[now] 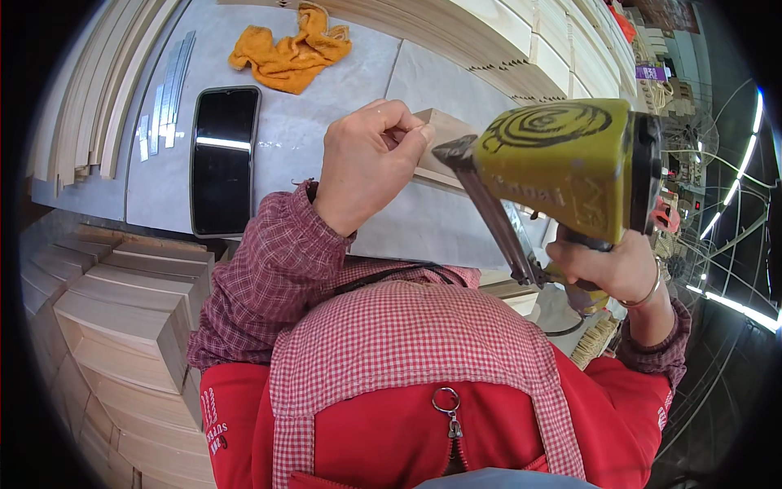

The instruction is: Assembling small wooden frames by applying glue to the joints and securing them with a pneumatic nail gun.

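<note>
My right hand (611, 265) is wrapped round the handle of a yellow-green nail gun (562, 159) with black spiral markings on its side. Its dark nose reaches left to a pale wooden piece (452, 130) lying on the table. The gun's head covers much of that piece, so its full shape is hidden. At the wood's left edge my left hand (371, 159) is closed, thumb and forefinger pinched together against it. Whether a smaller part sits between those fingertips is too small to tell.
A black phone (224, 163) lies on the grey table (318, 122) left of my left hand. Beyond are an orange cloth (289, 49) and thin metallic strips (171, 94). Stacked wooden strips (521, 41) line the far side; wooden boards (122, 318) are piled at lower left.
</note>
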`<control>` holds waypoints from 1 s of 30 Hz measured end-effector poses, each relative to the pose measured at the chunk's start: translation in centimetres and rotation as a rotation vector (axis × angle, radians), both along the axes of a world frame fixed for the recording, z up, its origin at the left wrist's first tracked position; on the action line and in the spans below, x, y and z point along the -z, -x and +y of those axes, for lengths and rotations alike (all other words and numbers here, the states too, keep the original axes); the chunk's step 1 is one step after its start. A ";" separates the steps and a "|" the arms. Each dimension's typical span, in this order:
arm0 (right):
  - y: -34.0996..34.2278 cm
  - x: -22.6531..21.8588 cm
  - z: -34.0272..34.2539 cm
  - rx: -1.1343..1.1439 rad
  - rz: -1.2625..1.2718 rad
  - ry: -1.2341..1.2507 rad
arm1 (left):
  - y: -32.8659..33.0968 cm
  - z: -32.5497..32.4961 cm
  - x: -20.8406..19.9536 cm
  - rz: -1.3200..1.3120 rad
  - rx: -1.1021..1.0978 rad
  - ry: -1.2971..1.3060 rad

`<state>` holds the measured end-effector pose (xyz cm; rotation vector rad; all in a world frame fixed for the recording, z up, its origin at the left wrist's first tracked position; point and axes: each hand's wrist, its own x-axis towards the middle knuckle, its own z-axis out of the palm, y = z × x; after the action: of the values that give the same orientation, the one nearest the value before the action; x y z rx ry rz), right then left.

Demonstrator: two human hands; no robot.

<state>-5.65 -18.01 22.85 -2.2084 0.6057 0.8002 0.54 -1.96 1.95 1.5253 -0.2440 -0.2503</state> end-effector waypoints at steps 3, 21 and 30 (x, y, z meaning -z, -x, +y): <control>0.1 0.2 0.3 -0.007 0.005 -0.012 | 0.0 -0.3 0.2 -0.003 -0.020 0.021; 1.2 1.5 -0.3 -0.312 -0.345 -0.005 | 0.0 -0.7 0.1 -0.041 -0.060 0.058; 8.5 0.0 -7.7 0.414 -0.318 0.293 | -0.2 -0.6 -0.5 -0.048 -0.040 -0.017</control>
<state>-14.15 -25.72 22.84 -2.2863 1.0211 0.1490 0.73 -2.52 2.48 1.5530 -0.2495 -0.1849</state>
